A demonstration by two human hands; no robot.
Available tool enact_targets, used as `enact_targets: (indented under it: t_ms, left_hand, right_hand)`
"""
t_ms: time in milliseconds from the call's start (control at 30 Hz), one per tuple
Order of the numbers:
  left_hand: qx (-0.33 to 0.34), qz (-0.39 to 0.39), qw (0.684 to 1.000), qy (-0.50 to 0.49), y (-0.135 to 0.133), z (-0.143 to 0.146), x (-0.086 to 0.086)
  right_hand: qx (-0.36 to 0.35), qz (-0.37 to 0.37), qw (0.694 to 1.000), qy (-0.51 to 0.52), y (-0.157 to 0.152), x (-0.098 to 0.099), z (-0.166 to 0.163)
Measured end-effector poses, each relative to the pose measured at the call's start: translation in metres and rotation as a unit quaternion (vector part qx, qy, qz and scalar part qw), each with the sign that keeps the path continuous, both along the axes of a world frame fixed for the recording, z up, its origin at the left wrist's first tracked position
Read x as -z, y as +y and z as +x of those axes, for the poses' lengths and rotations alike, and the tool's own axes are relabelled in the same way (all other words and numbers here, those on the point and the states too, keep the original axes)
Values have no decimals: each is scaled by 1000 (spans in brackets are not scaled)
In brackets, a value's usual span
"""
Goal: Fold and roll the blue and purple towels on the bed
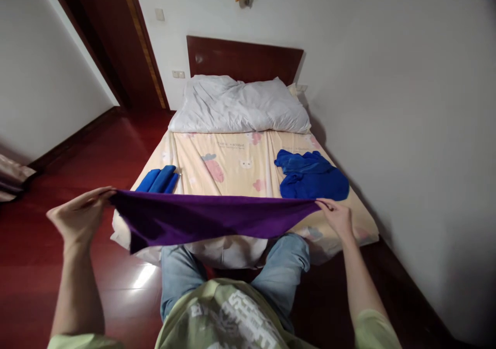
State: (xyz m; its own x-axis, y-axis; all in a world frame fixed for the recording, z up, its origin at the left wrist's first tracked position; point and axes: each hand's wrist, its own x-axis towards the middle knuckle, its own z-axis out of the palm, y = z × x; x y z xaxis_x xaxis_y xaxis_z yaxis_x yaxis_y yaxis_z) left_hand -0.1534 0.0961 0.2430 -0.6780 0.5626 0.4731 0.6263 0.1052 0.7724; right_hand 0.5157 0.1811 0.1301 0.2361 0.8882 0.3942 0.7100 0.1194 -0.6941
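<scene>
A purple cloth (pixel 217 216) is stretched out wide between my two hands, over the near end of the bed and above my knees. My left hand (pixel 83 212) pinches its left upper corner, and my right hand (pixel 336 216) pinches the right one. The cloth's top edge runs nearly straight, while its lower edge hangs loose and dips lowest at the left. Behind it on the left lie rolled or folded blue cloths (pixel 158 179), partly hidden by the purple one. On the right a crumpled heap of blue cloth (pixel 310 176) rests on the bed.
The bed (pixel 228 158) has a cream patterned sheet, with a grey-white quilt (pixel 240 104) bunched before the dark red headboard (pixel 244 60). A wall (pixel 418 132) stands close on the right. Dark red floor (pixel 108 147) and a door (pixel 124 44) are at the left.
</scene>
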Motion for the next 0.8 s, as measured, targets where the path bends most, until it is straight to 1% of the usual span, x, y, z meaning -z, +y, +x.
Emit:
enact_targets:
  t_ms: [67,133,200,267,367,567,700,800]
  left_hand:
    - [32,33,999,-4,12,-2,7]
    - [57,51,997,-23,21,-3,12]
    - [76,57,994,-44,27,-5,15]
    - [88,58,993,-59,30,-8,16]
    - [92,58,993,-56,36,-10,12]
    - [126,49,990,-43,53,-12,-2]
    - [167,19,985,-43,65,-16,-8]
    - [179,11,982,-51,75,-17,-11]
  right_hand:
    - [18,5,1000,-21,4,-15,2]
    - [25,8,999,-24,6,-25,3]
    - [27,13,999,-10,7,-32,4]
    - [25,21,999,26,9,-38,5]
    - [23,32,996,84,13,-47,7]
    - [30,53,989,138,25,-71,12]
    - [30,79,985,149,33,-87,16]
    - [18,85,986,143,39,-93,20]
